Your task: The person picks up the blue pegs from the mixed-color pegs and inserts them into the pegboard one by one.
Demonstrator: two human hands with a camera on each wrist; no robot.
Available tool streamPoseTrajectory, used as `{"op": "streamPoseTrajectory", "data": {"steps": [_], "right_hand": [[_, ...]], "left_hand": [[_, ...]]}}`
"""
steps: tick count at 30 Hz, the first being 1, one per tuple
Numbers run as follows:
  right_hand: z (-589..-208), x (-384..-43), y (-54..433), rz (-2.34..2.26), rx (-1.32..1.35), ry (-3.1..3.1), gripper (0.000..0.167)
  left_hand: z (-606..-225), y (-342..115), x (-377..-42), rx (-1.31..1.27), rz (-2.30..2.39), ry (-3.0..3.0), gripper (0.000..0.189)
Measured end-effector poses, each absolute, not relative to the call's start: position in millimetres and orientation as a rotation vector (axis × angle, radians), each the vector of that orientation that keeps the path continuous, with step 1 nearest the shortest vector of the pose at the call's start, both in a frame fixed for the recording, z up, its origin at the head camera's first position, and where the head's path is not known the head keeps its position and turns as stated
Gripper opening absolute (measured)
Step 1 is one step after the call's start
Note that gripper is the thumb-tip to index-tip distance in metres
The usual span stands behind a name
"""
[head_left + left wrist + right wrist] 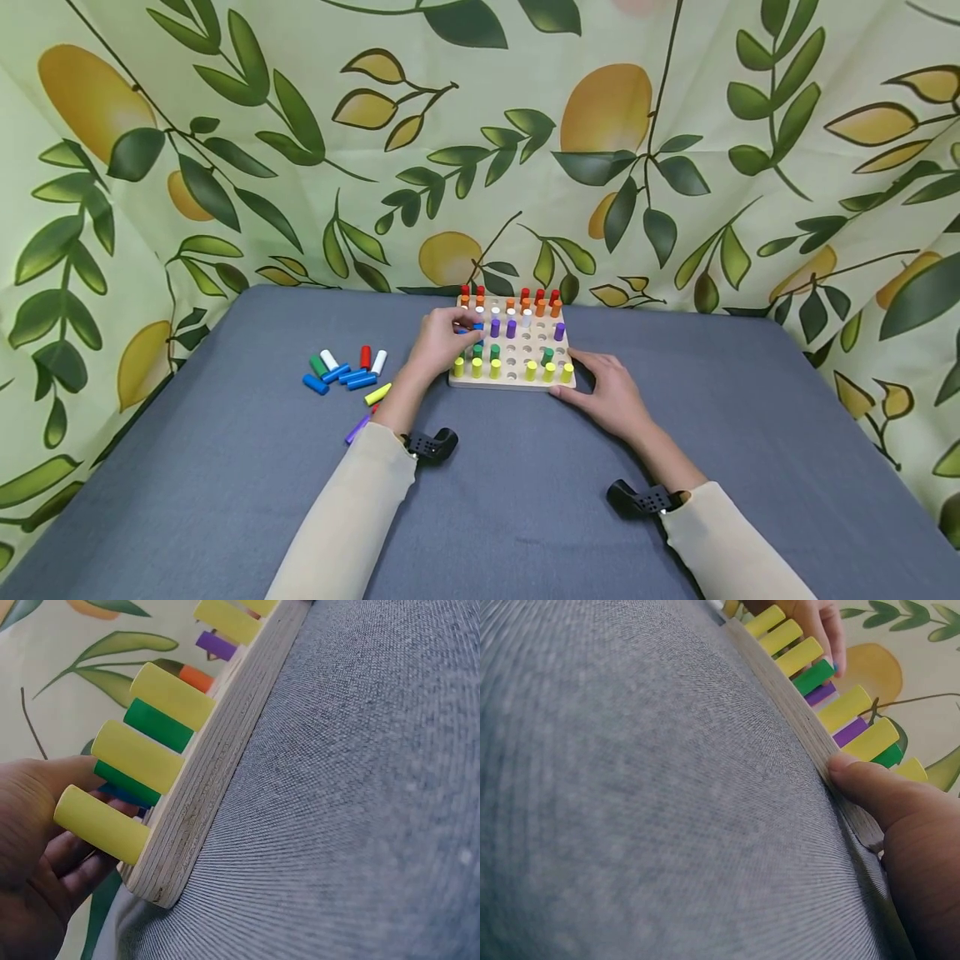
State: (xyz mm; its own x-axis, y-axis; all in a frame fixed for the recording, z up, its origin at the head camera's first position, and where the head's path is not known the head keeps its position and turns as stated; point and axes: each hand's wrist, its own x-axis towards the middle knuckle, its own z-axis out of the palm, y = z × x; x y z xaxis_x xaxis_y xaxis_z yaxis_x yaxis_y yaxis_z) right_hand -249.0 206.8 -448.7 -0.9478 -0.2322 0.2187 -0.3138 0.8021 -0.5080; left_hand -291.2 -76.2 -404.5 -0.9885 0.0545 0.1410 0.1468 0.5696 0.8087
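Observation:
A wooden pegboard (512,383) carries rows of coloured pegs, with yellow ones along the near edge. My left hand (437,343) reaches over its left side, thumb and fingertips pinching a blue peg (122,795) behind the green and yellow pegs. That peg is partly hidden by the hand in the head view and by a green peg (159,725) in the left wrist view. At the near right corner, my right hand (611,396) grips the board, its thumb (855,774) pressed on the front edge. The other right fingers lie along the right side.
Loose pegs lie left of the board: several blue ones (362,381), white ones, a green peg (318,365) and a red peg (365,357). A yellow peg (378,394) and a purple peg (357,429) lie beside the left forearm. A patterned cloth (495,167) hangs behind the grey table (517,500).

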Motion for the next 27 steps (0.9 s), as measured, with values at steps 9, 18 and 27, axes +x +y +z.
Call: {"op": "streamPoseTrajectory", "data": {"steps": [9, 18, 27], "right_hand": [[-448.7, -249.9, 206.5, 0.842, 0.435, -2.844, 0.079], [-449.1, -250.2, 207.2, 0.821, 0.433, -2.846, 0.079], [-447.9, -250.0, 206.4, 0.822, 0.435, -2.844, 0.079]], "left_hand": [[-401.4, -79.8, -289.8, -0.22, -1.316, -2.713, 0.022], [-402.3, -79.3, -291.4, -0.236, -1.342, -2.738, 0.021], [-403.8, -80.1, -291.7, -0.206, -1.335, -2.731, 0.021]]}}
